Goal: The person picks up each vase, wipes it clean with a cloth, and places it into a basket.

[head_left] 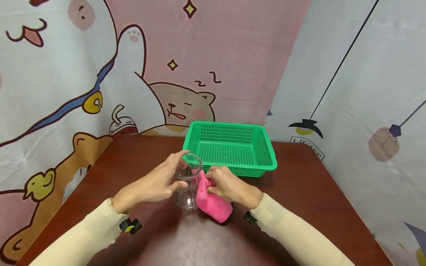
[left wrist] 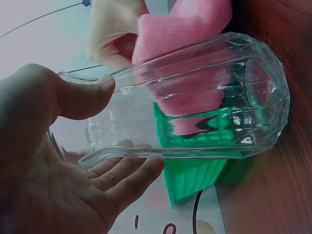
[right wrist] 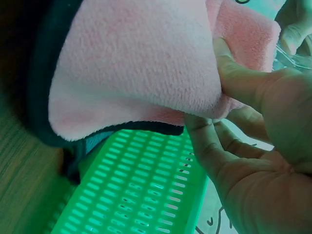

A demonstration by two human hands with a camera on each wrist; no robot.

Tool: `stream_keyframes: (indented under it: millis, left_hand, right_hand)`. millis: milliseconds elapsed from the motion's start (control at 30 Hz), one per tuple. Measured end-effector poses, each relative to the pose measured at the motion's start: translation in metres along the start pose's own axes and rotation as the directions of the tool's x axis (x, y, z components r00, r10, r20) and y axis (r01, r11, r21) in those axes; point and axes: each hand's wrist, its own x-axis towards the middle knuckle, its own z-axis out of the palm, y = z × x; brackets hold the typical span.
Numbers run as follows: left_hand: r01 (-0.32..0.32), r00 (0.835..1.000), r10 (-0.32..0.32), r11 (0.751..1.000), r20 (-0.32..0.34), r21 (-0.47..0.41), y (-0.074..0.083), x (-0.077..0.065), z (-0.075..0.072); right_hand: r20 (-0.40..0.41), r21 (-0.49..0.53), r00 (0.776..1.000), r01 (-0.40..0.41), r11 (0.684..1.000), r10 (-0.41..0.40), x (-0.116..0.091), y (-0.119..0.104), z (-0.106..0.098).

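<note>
A clear faceted glass vase (head_left: 186,197) stands upright on the brown table. My left hand (head_left: 156,181) grips it near the rim, thumb on the near side and fingers round the far side, as the left wrist view also shows. In my right hand (head_left: 231,184) is a pink plush cloth (head_left: 216,208) with dark edging, pinched between thumb and fingers. The cloth (left wrist: 185,63) hangs against or just beside the vase's right side; whether they touch I cannot tell. In the right wrist view, folds of the cloth (right wrist: 141,63) drape from the fingers.
Behind the hands, a green perforated plastic basket (head_left: 271,157) sits towards the back of the table (head_left: 309,207). A cartoon-printed curtain (head_left: 249,55) hangs around the table's back and sides.
</note>
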Motion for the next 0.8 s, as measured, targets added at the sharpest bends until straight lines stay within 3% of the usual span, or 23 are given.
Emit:
stream_keyframes:
  millis: [300,800]
  left_hand:
    - [0.002,1.000,-0.003,1.000,-0.007,-0.011,0.000,0.001,0.001]
    - [0.012,1.000,-0.012,1.000,-0.012,0.000,0.001,-0.001,0.002]
  right_hand:
    - [0.069,-0.075,0.997,0.021,0.997,-0.015,0.001,0.005,0.008]
    - [0.138,-0.046,0.990,-0.034,0.998,0.040,0.000,0.012,0.022]
